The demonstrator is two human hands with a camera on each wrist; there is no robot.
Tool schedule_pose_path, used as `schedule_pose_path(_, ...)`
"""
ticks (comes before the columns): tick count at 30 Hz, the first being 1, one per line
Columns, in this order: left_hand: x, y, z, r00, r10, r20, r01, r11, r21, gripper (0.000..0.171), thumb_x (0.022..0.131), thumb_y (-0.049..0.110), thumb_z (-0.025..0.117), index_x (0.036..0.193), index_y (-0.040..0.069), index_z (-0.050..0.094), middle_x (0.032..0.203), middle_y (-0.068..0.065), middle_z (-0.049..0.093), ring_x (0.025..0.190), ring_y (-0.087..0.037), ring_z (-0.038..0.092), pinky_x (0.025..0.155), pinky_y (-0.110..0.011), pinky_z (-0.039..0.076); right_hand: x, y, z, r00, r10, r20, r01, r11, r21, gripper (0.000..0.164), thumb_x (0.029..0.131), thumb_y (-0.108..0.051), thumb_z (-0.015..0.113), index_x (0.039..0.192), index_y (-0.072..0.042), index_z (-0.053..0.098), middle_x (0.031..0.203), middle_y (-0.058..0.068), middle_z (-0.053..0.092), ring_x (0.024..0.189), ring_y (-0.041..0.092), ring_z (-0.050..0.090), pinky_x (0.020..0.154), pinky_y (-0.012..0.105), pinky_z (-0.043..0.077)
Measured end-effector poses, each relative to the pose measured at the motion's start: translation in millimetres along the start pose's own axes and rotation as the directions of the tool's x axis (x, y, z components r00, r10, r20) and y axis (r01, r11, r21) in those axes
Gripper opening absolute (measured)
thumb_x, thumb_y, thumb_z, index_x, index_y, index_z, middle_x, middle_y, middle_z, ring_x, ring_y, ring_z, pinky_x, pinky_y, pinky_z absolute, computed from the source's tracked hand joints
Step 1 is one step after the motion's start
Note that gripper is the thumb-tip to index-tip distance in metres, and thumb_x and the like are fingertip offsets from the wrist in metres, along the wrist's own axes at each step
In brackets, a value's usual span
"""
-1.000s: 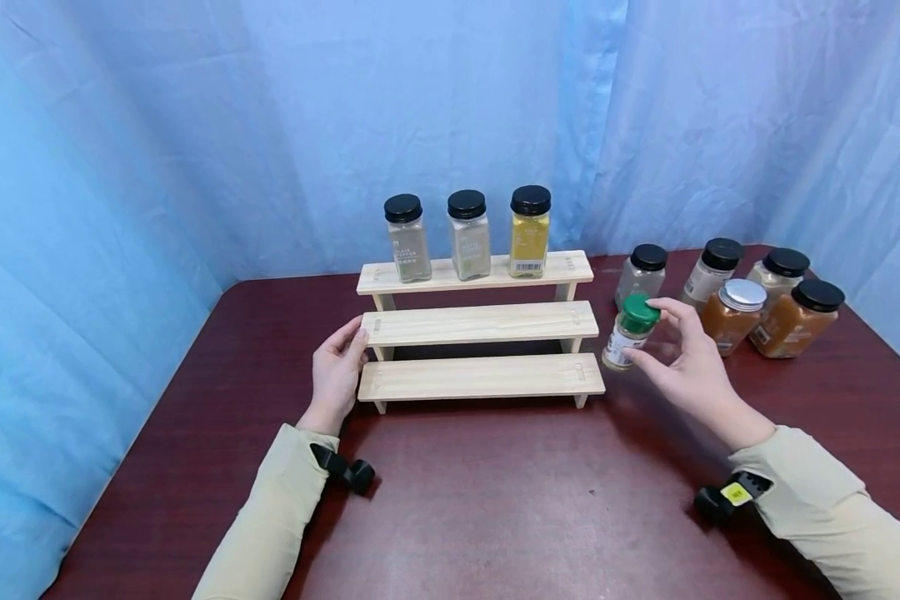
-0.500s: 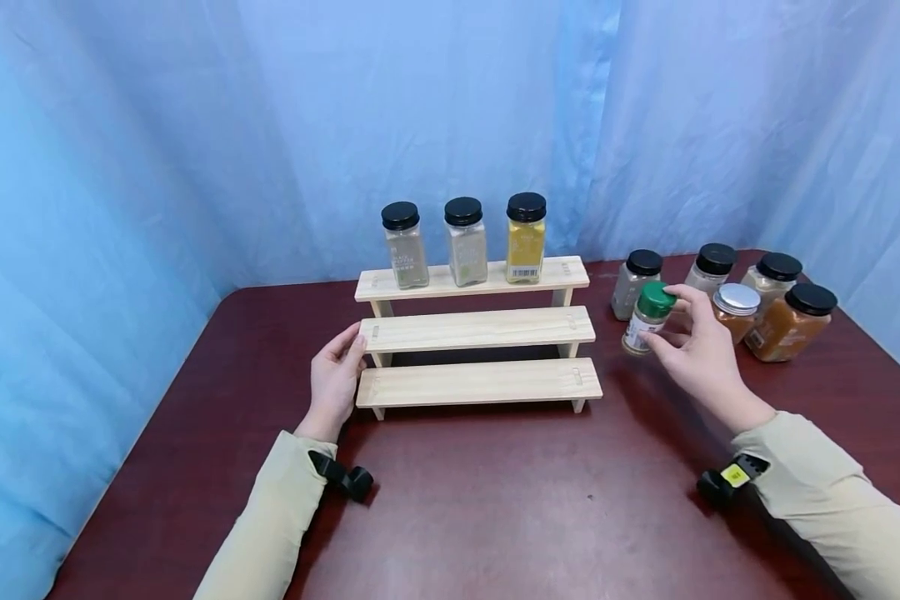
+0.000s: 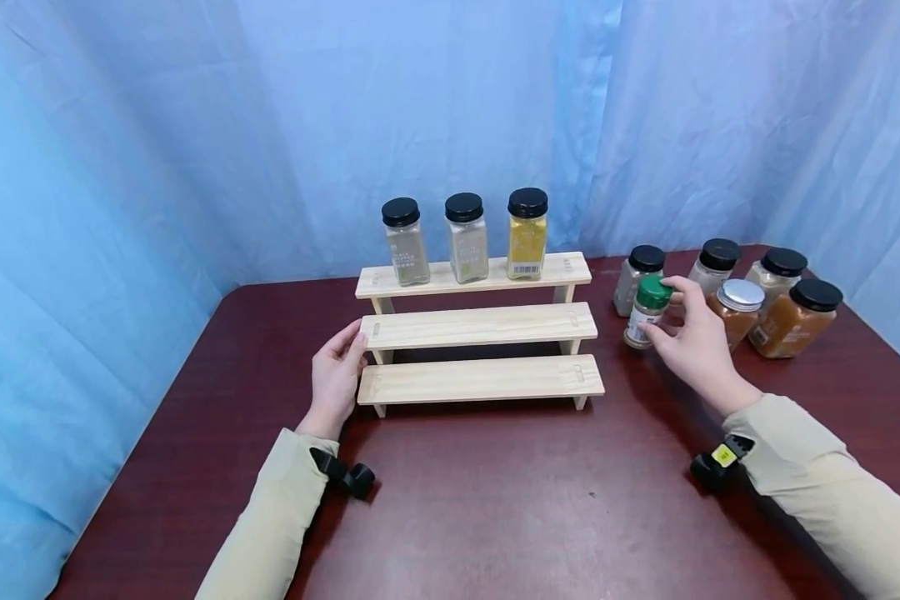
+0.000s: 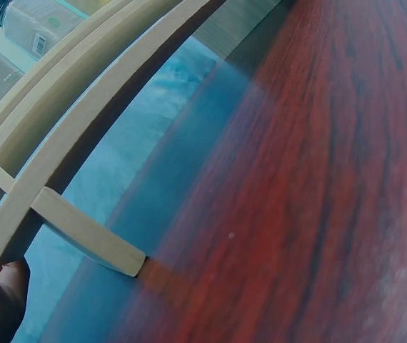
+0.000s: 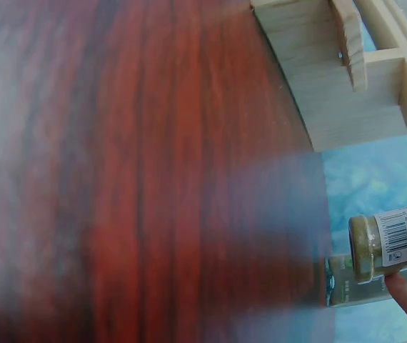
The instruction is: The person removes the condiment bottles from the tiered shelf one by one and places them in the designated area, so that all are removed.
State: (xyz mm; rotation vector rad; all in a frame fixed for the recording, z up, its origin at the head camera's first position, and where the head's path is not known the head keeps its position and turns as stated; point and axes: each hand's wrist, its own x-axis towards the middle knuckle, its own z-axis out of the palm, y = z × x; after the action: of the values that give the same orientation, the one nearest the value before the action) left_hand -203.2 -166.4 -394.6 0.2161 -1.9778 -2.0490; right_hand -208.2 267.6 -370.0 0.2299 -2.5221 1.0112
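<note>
In the head view a three-tier wooden display rack (image 3: 480,327) stands on the table. My left hand (image 3: 335,375) grips its left end at the middle tier, and the left wrist view shows thumb and fingers (image 4: 2,304) around the wood. To the right of the rack, my right hand (image 3: 693,346) pinches a small spice jar (image 3: 637,327) with a green cap between thumb and fingers. Seen from the right wrist, that jar (image 5: 396,239) is tilted across the view and shows a barcode label. Three black-capped spice jars (image 3: 467,250) stand in a row on the top tier.
Several more spice jars stand at the right of the table: a grey one (image 3: 633,287) just behind the held jar, a silver-capped one (image 3: 735,321) partly behind my right hand, and an orange-brown one (image 3: 791,325). Blue curtains (image 3: 420,100) hang behind the dark red table (image 3: 495,500).
My right hand has moved the green-capped jar right and back, away from the rack's lower tiers toward the grey jar. My left hand keeps its grip on the rack.
</note>
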Motion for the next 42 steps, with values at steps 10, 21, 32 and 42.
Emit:
schedule_pose_path(10,1.1,1.9,-0.1,1.0,0.001,-0.002,-0.002,1.0,-0.011,0.036,0.096,0.007,0.054,0.131,-0.001,0.055,0.093,0.009,0.062,0.062,-0.006,0.047,0.059,-0.016,0.043,5,5,2,1.0,0.014,-0.001,-0.014,1.0,-0.002,0.066,0.083,0.002,0.068,0.138,-0.002,0.031,0.117,0.03,0.051,0.104,0.045,0.056,0.084,0.057,0.047)
schedule_pose_path(21,-1.1,0.3,0.4,1.0,-0.006,0.003,0.006,1.0,-0.023,0.035,0.096,0.007,0.054,0.131,0.0,0.055,0.096,0.009,0.062,0.062,-0.005,0.047,0.059,-0.016,0.043,6,16,4,0.997,0.048,0.058,-0.048,0.999,-0.014,0.064,0.083,0.003,0.067,0.136,0.0,0.031,0.119,0.031,0.05,0.105,0.047,0.055,0.086,0.061,0.045)
schedule_pose_path(32,-0.3,0.0,2.0,1.0,-0.008,-0.001,0.008,1.0,-0.002,0.035,0.096,0.007,0.054,0.13,0.001,0.056,0.093,0.009,0.062,0.061,-0.004,0.047,0.059,-0.016,0.043,5,15,1,0.996,0.059,0.072,-0.057,0.998,-0.033,0.065,0.084,0.004,0.066,0.138,0.002,0.029,0.122,0.033,0.047,0.11,0.048,0.05,0.088,0.063,0.043)
schedule_pose_path(42,-0.4,1.3,0.9,1.0,0.006,-0.003,-0.006,1.0,-0.007,0.035,0.096,0.006,0.054,0.13,-0.002,0.055,0.093,0.008,0.062,0.061,-0.005,0.047,0.059,-0.015,0.043,4,18,-2,0.997,0.044,0.067,-0.041,0.998,-0.045,0.066,0.082,0.006,0.067,0.136,0.002,0.03,0.123,0.031,0.044,0.11,0.047,0.047,0.09,0.063,0.041)
